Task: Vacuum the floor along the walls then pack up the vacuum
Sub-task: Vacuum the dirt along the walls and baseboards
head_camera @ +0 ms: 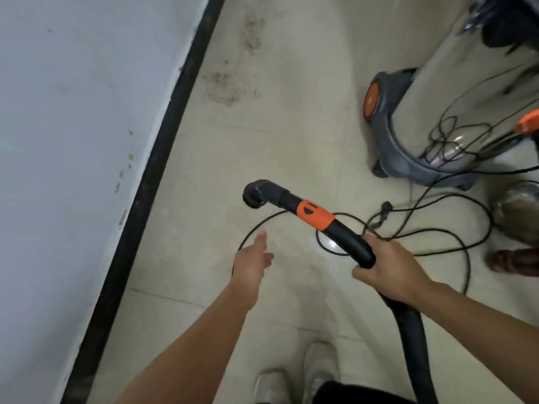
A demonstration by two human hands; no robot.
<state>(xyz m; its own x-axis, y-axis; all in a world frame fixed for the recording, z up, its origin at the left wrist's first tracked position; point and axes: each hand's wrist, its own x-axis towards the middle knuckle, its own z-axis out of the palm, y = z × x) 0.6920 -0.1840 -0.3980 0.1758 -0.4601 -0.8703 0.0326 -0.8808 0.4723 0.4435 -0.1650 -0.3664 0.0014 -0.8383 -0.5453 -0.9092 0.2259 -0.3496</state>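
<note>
My right hand (pixel 388 266) grips the black vacuum handle (pixel 347 237), which has an orange collar and ends in a round brush nozzle (pixel 256 193) held above the floor. From behind my hand the black hose (pixel 414 330) runs down toward me. My left hand (pixel 253 260) reaches forward empty, fingers loosely extended, below and left of the nozzle. The steel vacuum canister (pixel 443 106) on a grey wheeled base with an orange hub stands at the upper right. Patches of dirt (pixel 224 86) lie on the beige tile floor near the black baseboard (pixel 163 147).
A thin black power cord (pixel 437 237) lies in loose loops across the floor between me and the canister. The pale wall (pixel 73 141) fills the left side. Another person's brown shoe (pixel 513 260) shows at the right edge. My white shoes (pixel 294 377) are at the bottom.
</note>
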